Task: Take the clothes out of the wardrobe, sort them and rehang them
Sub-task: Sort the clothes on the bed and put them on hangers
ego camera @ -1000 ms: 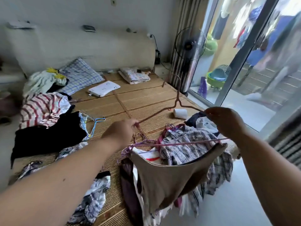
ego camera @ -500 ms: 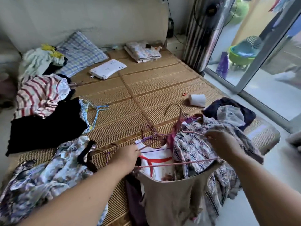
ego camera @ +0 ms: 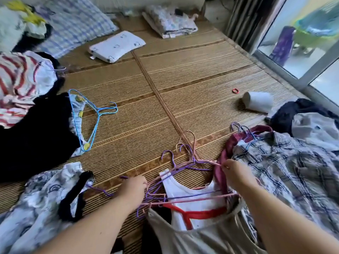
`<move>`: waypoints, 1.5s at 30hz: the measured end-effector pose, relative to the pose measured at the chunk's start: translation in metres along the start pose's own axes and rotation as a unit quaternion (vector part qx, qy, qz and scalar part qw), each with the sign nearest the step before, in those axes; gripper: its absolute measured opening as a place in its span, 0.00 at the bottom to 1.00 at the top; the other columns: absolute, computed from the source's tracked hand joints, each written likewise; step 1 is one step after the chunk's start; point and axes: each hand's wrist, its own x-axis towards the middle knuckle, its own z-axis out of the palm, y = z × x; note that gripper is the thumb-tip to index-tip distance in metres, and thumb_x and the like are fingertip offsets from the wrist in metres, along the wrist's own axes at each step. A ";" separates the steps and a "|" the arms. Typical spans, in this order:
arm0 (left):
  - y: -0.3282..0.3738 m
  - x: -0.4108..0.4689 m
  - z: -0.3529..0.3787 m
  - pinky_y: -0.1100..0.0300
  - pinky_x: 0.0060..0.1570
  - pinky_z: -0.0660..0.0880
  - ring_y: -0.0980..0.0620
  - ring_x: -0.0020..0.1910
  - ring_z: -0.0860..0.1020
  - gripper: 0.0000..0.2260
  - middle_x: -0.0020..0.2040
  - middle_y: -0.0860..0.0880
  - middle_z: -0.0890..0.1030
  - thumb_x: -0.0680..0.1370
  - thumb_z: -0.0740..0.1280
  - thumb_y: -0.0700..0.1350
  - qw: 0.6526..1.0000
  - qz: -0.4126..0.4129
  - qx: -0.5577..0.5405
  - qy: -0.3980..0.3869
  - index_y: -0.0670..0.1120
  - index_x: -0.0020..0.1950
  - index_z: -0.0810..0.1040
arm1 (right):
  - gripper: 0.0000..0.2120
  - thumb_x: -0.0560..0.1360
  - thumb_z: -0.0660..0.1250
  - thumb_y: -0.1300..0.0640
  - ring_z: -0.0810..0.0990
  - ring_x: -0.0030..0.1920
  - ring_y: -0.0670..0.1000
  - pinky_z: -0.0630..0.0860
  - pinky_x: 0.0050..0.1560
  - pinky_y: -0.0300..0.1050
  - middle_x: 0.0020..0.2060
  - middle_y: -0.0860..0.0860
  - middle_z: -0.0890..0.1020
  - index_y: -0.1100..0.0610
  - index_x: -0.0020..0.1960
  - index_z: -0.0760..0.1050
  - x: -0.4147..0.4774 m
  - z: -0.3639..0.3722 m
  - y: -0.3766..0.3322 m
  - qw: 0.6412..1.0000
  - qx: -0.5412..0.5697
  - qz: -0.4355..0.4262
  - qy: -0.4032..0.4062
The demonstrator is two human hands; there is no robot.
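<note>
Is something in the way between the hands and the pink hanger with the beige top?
No. The left hand and the right hand both grip the pink hanger, one on each side. Purple hangers lie crossed with it over the white top, though, so they may snag when it lifts.

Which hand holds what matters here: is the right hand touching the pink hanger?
Touching. Head view: right hand pinches the pink hanger at its upper wire.

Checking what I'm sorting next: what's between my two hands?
In the head view, between the left hand and right hand lies a white vest with red trim, under a tangle of pink and purple wire hangers.
</note>
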 end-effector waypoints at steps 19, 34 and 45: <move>0.036 -0.034 0.014 0.71 0.63 0.56 0.56 0.70 0.65 0.23 0.73 0.54 0.65 0.76 0.64 0.46 0.984 0.106 -0.140 0.002 0.56 0.72 0.67 | 0.30 0.74 0.67 0.49 0.70 0.66 0.51 0.67 0.61 0.39 0.69 0.52 0.68 0.45 0.73 0.60 -0.073 0.023 -0.075 0.981 0.117 -0.082 -0.128; -0.079 -0.258 -0.018 0.71 0.60 0.62 0.61 0.66 0.66 0.20 0.73 0.58 0.62 0.80 0.61 0.46 0.978 0.117 -0.162 0.065 0.61 0.70 0.68 | 0.31 0.73 0.65 0.51 0.65 0.70 0.50 0.62 0.68 0.41 0.71 0.49 0.65 0.47 0.74 0.60 -0.261 -0.009 -0.150 0.954 0.038 -0.261 -0.142; -0.235 -0.236 -0.082 0.57 0.68 0.64 0.51 0.71 0.64 0.23 0.76 0.53 0.56 0.79 0.62 0.50 0.997 0.022 -0.069 0.014 0.59 0.74 0.62 | 0.29 0.75 0.65 0.47 0.69 0.67 0.54 0.69 0.65 0.45 0.69 0.53 0.65 0.46 0.74 0.60 -0.271 0.087 -0.272 0.956 0.015 -0.207 -0.205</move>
